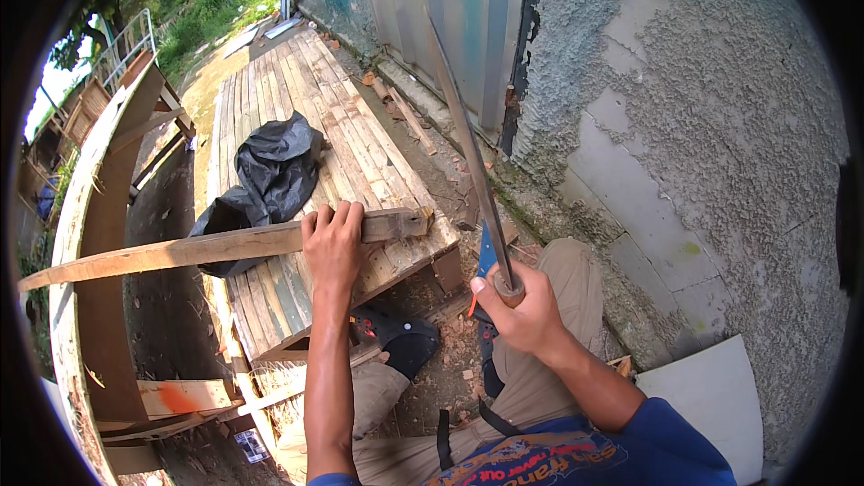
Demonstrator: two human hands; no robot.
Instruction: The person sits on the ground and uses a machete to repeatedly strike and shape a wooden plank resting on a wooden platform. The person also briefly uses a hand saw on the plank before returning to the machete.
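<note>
My left hand [333,243] is closed over a long wooden beam [216,246], near its darker right end. That end rests on a bench of narrow slats [315,90], and the beam stretches off to the left. In my right hand [531,310] is a machete [470,148], held by its wooden handle with the long blade pointing up and away. Its blade stays apart from the beam. Just behind the right hand shows a blue piece with an orange edge [487,250], partly hidden; its kind is unclear. A crumpled black plastic bag [279,162] lies on the slats, behind the beam.
A rough grey wall [711,126] and a corrugated metal door [450,0] rise on the right. To the left stands a wooden frame [85,216] with a curved-looking long edge. Wood chips [441,378] litter the ground around my feet. A pale board [711,400] leans at lower right.
</note>
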